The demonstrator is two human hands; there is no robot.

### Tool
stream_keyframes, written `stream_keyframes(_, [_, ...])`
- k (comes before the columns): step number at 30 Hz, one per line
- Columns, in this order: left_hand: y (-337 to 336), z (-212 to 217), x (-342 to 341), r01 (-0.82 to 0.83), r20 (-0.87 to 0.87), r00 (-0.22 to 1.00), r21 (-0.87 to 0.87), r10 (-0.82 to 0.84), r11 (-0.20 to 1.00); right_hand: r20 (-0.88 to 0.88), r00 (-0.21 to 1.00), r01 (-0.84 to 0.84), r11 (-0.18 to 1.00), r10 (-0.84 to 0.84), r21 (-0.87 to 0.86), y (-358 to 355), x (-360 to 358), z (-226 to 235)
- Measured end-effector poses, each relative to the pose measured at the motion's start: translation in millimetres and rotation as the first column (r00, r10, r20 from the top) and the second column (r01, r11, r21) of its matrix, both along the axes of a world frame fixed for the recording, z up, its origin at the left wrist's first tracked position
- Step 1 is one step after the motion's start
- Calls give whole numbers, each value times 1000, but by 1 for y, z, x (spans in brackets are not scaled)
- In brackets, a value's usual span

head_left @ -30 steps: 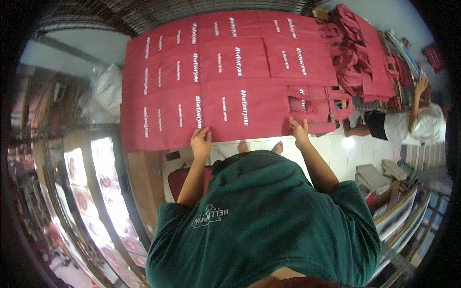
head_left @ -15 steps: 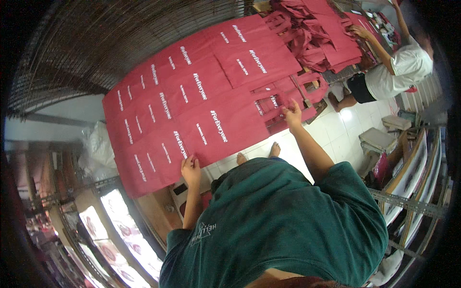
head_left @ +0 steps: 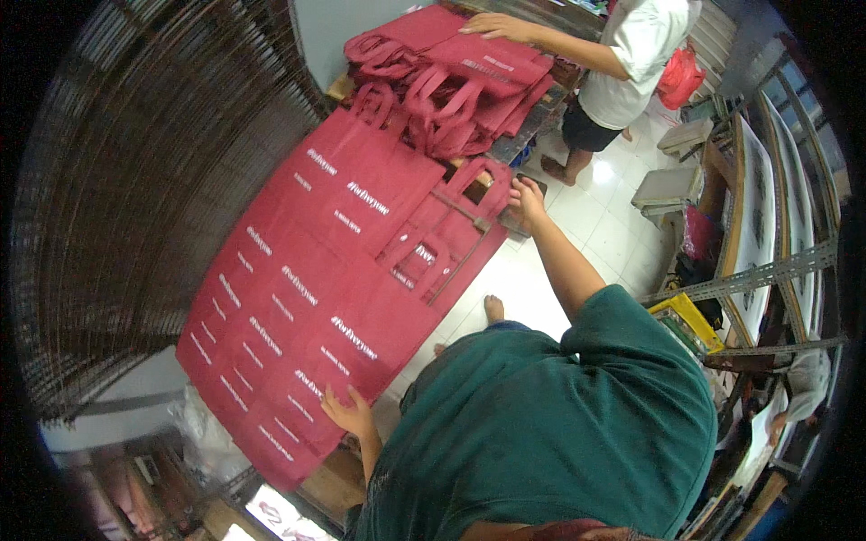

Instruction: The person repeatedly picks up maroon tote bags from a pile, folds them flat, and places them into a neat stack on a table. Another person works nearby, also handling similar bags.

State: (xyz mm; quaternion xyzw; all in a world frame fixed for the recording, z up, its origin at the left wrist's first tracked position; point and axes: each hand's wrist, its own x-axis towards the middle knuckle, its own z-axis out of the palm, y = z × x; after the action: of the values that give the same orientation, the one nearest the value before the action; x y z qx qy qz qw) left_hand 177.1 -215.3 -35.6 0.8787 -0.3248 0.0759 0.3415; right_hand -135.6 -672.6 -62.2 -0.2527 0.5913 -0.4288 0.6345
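Red fabric tote bags (head_left: 298, 261) with white print lie flat, overlapping in rows across a long table in front of me. My left hand (head_left: 350, 417) rests on the near edge of these bags, fingers spread, holding nothing. At the table's right side, my right hand (head_left: 527, 200) has its fingers bent at the looped handle (head_left: 494, 185) of another red tote bag; the fingertips are partly hidden against the cloth. Beyond the rows is a loose heap of red tote bags (head_left: 442, 113) with tangled handles. A co-worker's hand (head_left: 501, 27) lies flat on top of that heap.
The co-worker in a white shirt (head_left: 631, 63) stands past the table's far right end. A metal rack (head_left: 749, 275) holding large panels and a yellow-edged crate (head_left: 695, 320) are on my right. Grey boxes (head_left: 669, 187) sit on the tiled floor. A slatted blind (head_left: 153, 153) hangs at left.
My view has turned, so the table now runs more steeply. My right hand has shifted from the inner bags out to a handle at the edge. My left hand's fingers have spread.
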Motion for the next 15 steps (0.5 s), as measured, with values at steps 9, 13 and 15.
stream_keyframes(9, [-72, 16, -43, 146, 10, 989, -92, -146, 985, -277, 955, -189, 931, 102, -311, -119, 61, -15])
stream_keyframes(13, [-80, 14, -52, 254, 205, 947, -5, -248, 967, -48, 999, -28, 948, 13, -316, -132, 76, -15])
stream_keyframes(15, [-73, 6, -54, 200, 100, 976, -69, -193, 977, 155, 987, -27, 988, 51, -151, -127, 76, 14])
